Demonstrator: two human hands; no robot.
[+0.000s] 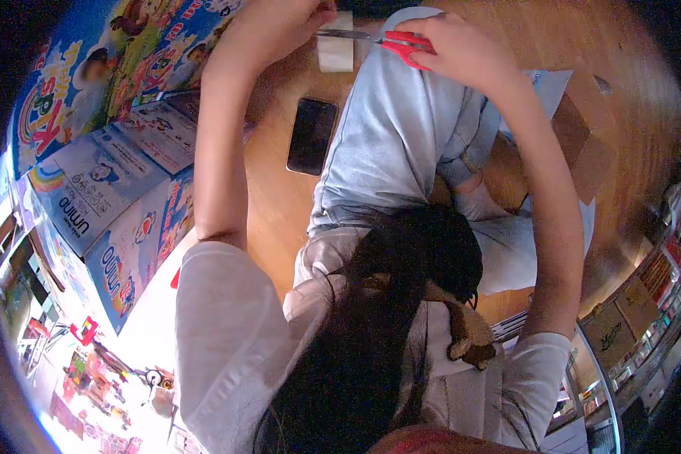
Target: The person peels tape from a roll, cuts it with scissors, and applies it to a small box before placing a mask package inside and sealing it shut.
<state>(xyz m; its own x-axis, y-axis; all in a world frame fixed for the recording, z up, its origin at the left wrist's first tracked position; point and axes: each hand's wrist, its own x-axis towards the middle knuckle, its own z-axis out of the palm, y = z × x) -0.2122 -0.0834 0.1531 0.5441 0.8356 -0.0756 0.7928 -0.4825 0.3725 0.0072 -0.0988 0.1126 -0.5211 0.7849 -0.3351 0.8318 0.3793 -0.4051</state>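
Note:
My right hand [465,53] is wrapped round the red handles of a pair of scissors [407,47], above my bent knee. The blades point left, slightly apart from the handles' line of view, over a pale, off-white strip [336,54] whose material I cannot make out. Close to the blade tips, my left hand [304,13] is cut off by the top edge of the view. Its visible fingers are curled together; what they pinch, if anything, is hidden. A dark-screened phone [312,136] lies on the wooden floor beside my leg.
Large printed cartons [106,189] stand along the left. Brown cardboard [571,136] and a light sheet [548,91] lie to the right of my legs. Shelves with boxes [620,325] are at the lower right. Small colourful items [91,378] fill the bright lower left.

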